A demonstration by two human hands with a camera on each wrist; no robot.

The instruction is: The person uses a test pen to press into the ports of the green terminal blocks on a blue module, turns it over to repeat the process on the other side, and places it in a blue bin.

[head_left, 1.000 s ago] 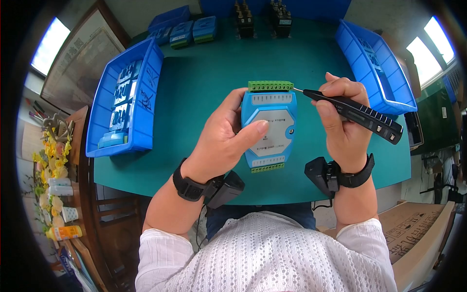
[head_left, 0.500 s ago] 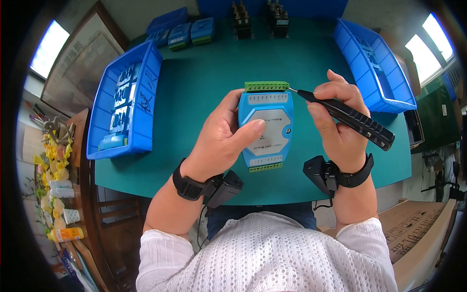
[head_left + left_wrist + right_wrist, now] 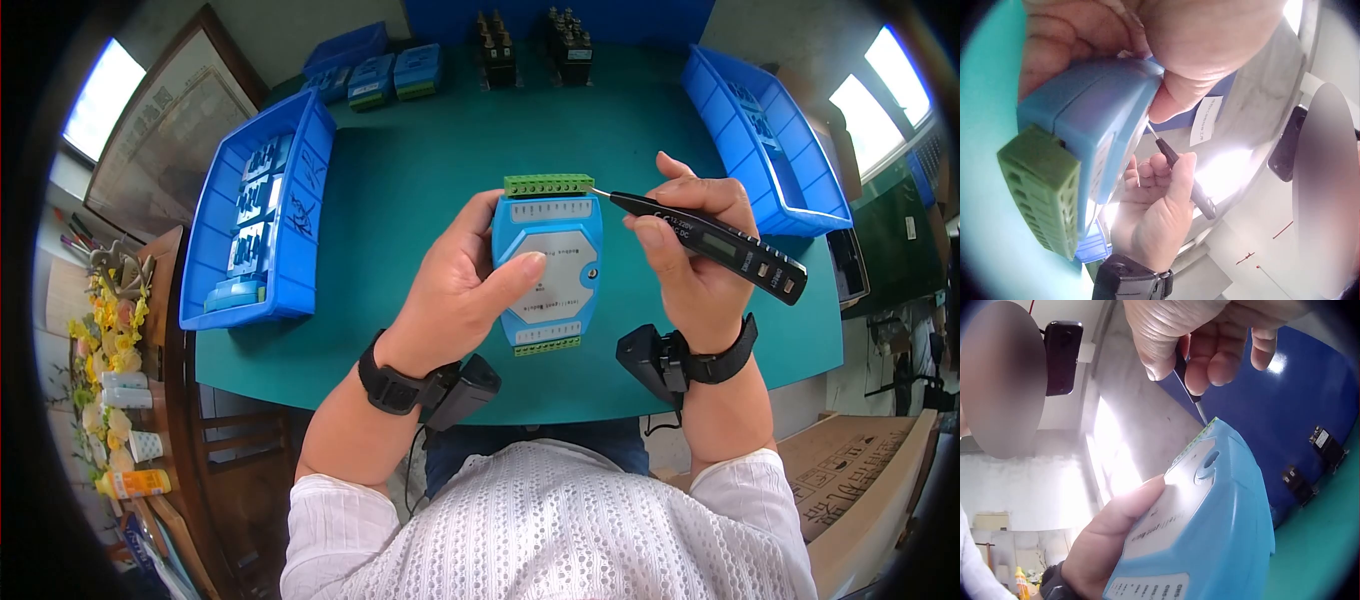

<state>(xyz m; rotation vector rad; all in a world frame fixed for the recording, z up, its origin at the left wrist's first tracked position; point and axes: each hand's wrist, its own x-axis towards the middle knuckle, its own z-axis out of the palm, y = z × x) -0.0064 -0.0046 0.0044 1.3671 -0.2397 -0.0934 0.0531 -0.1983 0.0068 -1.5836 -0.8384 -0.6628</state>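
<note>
In the head view my left hand [image 3: 450,280] grips a blue module [image 3: 565,290] by its left side, thumb lying across the grey label. A green screw terminal block [image 3: 548,185] runs along the module's far end, and a second green block [image 3: 547,346] along the near end. My right hand [image 3: 705,285] pinches a black voltage tester pen [image 3: 730,245] between thumb and fingers. Its thin metal tip meets the right end of the far block. From the right wrist, the tester's shaft [image 3: 1201,411] points down at the module's far corner.
A blue bin [image 3: 312,190] of modules stands at left, another blue bin [image 3: 810,190] at right. Several blue modules [image 3: 418,70] and two black components [image 3: 572,55] with metal posts sit at the back of the green table [image 3: 430,160].
The module and both hands have shifted slightly left. The tester has rolled in my right fingers, so its printed face and small display now show. Its tip stays by the far block's right end.
</note>
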